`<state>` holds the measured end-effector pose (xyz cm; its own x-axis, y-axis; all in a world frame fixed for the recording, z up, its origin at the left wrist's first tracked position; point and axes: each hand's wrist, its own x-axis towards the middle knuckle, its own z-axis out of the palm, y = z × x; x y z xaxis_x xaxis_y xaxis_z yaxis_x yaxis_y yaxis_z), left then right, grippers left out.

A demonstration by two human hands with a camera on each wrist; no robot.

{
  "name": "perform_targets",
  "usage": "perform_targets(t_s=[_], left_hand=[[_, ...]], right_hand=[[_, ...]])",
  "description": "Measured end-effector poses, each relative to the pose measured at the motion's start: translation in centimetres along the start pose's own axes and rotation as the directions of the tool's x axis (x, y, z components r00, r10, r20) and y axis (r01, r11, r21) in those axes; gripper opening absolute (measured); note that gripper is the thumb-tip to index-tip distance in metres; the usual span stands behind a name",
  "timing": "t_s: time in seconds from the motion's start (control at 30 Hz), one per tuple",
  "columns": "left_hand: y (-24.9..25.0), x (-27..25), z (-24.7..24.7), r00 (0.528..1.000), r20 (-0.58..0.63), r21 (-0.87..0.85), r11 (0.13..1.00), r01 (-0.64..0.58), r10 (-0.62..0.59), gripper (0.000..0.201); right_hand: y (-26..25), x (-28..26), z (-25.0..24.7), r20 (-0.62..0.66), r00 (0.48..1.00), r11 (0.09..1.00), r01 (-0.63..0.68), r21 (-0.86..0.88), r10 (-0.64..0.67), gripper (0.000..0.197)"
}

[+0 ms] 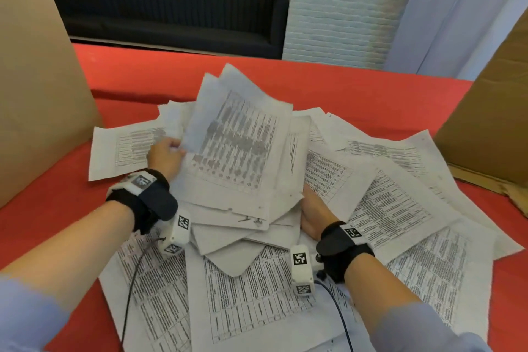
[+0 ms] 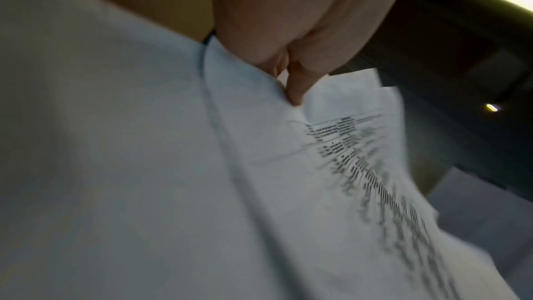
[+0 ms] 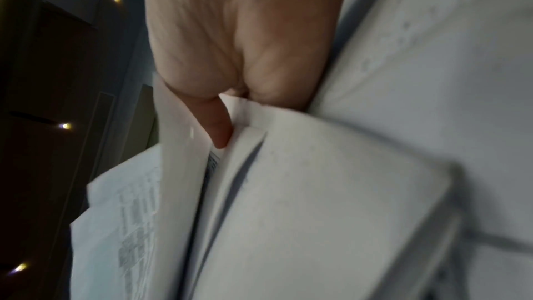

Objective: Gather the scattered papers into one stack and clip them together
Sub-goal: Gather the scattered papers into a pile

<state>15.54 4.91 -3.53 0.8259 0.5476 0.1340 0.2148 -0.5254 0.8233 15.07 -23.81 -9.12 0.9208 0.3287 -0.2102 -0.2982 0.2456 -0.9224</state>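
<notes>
Papers [image 1: 257, 303] lie scattered on the red table [image 1: 371, 88] nearest me. Above them I hold a loose bundle [image 1: 237, 151]: my right hand [image 1: 314, 211] grips its near right edge, my left hand [image 1: 165, 154] pinches its left edge. Cardboard [image 1: 34, 80] stands beyond.

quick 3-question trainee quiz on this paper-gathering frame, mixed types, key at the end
1. True or false: the left hand grips the raised bundle of white printed sheets.
2. Multiple choice: the loose printed sheets lie on a) a red cloth-covered table, b) a bare wooden floor, c) a grey metal tray.
3. Fill in: the right hand holds the bundle at its ___ edge.

Key: 1 true; 2 a; 3 right.
</notes>
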Motion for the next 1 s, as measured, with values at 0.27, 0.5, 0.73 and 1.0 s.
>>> perform_targets(t_s=[0.27, 0.5, 0.73, 1.0], left_hand=[[-0.2, 2.7, -1.8, 0.995, 0.086, 0.108, 0.992, -0.059, 0.05, 0.025], [-1.4, 0.4, 3.3, 0.887, 0.229, -0.086, 0.899, 0.428, -0.401, 0.085], [-2.1, -2.5, 5.2, 0.907, 0.332, 0.067, 0.966, 0.25, -0.258, 0.049], [4.1, -2.3, -1.0, 1.0, -0.002, -0.507, 0.862, 0.02, -0.025, 0.032]], right_hand=[[0.3, 0.8, -0.1, 0.008, 0.997, 0.985, -0.075, -0.152, 0.077, 0.04], [-0.5, 0.6, 0.7, -0.163, 0.983, 0.985, -0.111, -0.131, 0.089, 0.027], [-2.0, 1.2, 3.3, -0.155, 0.966, 0.868, -0.252, -0.427, 0.205, 0.041], [-7.6, -1.3, 3.0, 0.167, 0.986, 0.906, 0.09, -0.413, -0.022, 0.042]])
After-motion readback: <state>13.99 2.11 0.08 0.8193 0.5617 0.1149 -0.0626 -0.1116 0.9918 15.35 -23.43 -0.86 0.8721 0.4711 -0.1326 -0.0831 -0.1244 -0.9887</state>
